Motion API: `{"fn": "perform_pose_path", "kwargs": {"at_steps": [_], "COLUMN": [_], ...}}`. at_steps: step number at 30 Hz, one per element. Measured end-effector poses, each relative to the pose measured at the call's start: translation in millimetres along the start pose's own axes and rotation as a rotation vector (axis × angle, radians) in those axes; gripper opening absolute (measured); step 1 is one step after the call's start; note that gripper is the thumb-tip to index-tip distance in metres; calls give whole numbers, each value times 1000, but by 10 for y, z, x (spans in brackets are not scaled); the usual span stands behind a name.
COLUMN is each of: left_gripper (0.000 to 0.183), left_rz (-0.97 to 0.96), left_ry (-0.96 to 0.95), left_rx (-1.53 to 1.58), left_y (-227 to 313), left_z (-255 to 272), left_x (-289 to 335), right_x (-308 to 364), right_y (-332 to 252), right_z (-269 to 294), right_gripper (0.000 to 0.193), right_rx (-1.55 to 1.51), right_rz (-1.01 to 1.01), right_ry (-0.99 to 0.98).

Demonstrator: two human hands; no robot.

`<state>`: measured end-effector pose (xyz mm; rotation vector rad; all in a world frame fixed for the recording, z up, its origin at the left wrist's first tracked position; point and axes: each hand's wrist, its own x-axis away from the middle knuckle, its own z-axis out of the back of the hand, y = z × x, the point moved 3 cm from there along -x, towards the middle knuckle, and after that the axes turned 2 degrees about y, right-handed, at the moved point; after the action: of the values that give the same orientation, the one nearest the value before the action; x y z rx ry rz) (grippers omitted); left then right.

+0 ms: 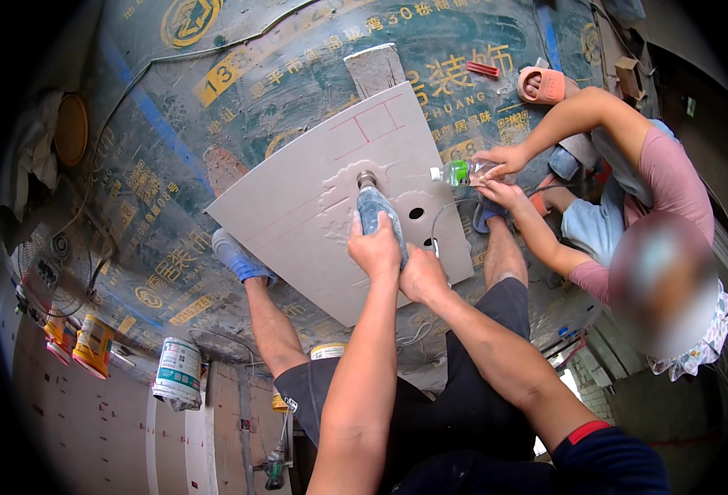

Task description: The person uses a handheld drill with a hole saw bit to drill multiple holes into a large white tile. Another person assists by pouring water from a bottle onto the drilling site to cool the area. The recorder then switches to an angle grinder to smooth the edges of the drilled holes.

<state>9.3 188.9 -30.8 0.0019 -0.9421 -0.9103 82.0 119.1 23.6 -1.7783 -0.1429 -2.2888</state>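
Observation:
A dusty blue-grey angle grinder (pixel 380 216) is gripped in both my hands. My left hand (pixel 374 246) wraps round its body and my right hand (pixel 422 273) closes on its rear end. A round metal hole-saw bit (pixel 367 178) at its front meets the large pale tile (pixel 298 198). Wet patches spread on the tile around the bit. Right of the grinder, the tile has two dark round holes (pixel 416 214). Red lines (pixel 368 128) mark its far part. A co-worker's two hands (pixel 502 172) hold a clear plastic bottle (pixel 460 172) with a green label, tilted toward the tile's right edge.
My feet flank the tile on a printed green floor sheet (pixel 298 87). A grey slab (pixel 374 69) lies beyond it, near a red object (pixel 482 68). The co-worker crouches at right. A fan (pixel 57 268) and buckets (pixel 178 371) stand at left. A cable (pixel 215 51) crosses the sheet.

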Motion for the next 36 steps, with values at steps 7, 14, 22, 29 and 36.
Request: {"fn": "perform_pose_path", "kwargs": {"at_steps": [7, 14, 22, 29, 36], "left_gripper": [62, 62, 63, 63, 62], "left_rz": [5, -15, -40, -35, -96], "left_ry": [6, 6, 46, 35, 50], "left_rx": [-50, -105, -195, -217, -218], "left_y": [95, 190, 166, 246, 260], "left_z": [15, 6, -89, -128, -116], "left_x": [-8, -8, -27, 59, 133], "right_x": [-29, -56, -65, -103, -123], "right_y": [13, 15, 52, 170, 248], "right_z": [-21, -9, 36, 22, -46], "right_gripper": [37, 38, 39, 34, 30], "right_rx": [-18, -48, -107, -134, -172], "right_rz": [8, -5, 4, 36, 73], "right_ry": [-5, -3, 11, 37, 35]}}
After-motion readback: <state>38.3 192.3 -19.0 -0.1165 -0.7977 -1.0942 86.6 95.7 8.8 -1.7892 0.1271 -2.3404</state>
